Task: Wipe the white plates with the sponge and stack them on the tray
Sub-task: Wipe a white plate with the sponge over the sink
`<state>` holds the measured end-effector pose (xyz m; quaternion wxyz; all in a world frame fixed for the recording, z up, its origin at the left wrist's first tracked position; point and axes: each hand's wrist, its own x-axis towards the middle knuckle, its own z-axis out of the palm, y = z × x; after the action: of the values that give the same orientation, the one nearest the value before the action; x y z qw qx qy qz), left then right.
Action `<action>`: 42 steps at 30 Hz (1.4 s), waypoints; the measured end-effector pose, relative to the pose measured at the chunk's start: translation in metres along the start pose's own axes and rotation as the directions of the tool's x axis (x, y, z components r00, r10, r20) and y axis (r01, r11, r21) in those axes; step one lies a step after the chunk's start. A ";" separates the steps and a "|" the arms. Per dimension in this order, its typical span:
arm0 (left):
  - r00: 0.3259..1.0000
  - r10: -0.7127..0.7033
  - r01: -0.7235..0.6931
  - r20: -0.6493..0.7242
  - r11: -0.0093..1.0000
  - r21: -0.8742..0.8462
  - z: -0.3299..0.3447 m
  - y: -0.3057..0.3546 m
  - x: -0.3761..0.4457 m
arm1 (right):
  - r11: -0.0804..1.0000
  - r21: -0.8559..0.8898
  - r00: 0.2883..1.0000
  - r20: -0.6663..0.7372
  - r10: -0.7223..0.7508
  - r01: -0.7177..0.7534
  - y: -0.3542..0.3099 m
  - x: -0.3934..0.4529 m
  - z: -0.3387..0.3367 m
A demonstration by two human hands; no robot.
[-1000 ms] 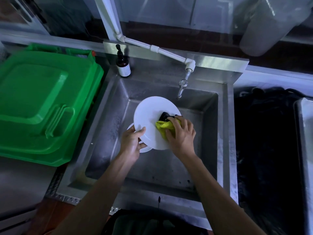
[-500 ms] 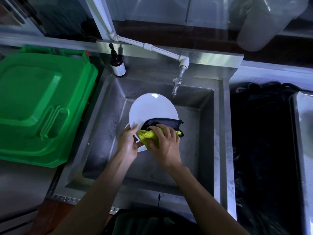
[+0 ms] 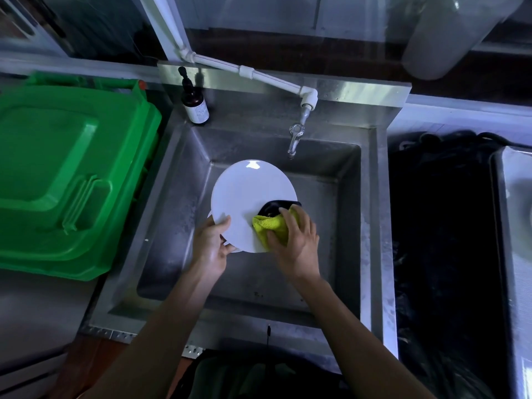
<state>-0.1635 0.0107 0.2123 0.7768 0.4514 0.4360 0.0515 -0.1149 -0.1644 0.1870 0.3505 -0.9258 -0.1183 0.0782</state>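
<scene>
Over the sink (image 3: 374,226), left hand (image 3: 211,249) grasping white plate (image 3: 250,194), right hand (image 3: 298,246) clutching sponge (image 3: 270,224), bottle (image 3: 195,106) label unreadable

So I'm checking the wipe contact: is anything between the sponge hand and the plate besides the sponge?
Nothing visible: the right hand presses the sponge straight onto the white plate, whose edge the left hand grips.

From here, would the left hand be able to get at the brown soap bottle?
Probably, but not freely: the left hand grips the white plate. The brown bottle stands unobstructed on the sink's back-left corner.
</scene>
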 end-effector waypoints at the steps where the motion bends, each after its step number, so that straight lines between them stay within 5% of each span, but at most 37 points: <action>1: 1.000 0.005 -0.005 0.008 1.000 0.009 -0.002 0.000 0.000 | 0.999 0.041 1.000 -0.007 0.021 -0.021 0.002 0.003 -0.001; 7: 0.999 0.019 -0.021 0.029 0.997 0.069 -0.014 0.000 -0.001 | 0.939 0.306 0.987 0.033 0.155 -0.157 0.015 0.022 -0.016; 20: 0.979 0.045 -0.116 0.201 0.927 0.356 -0.025 0.018 0.005 | 0.981 0.180 0.994 0.091 0.062 -0.078 0.018 0.044 -0.037; 37: 0.926 0.105 -0.351 0.363 0.596 0.723 -0.019 0.058 0.017 | 0.982 0.066 0.968 0.166 -0.186 0.177 -0.003 0.066 -0.056; 42: 0.877 0.147 -0.476 0.458 0.403 0.782 -0.005 0.062 0.018 | 0.951 -0.017 0.946 0.108 -0.306 0.309 -0.010 0.068 -0.054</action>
<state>-0.1366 0.0588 0.2462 0.4673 0.8601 0.1744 -0.1066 -0.0394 -0.1725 0.2299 0.3362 -0.8964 -0.2806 0.0685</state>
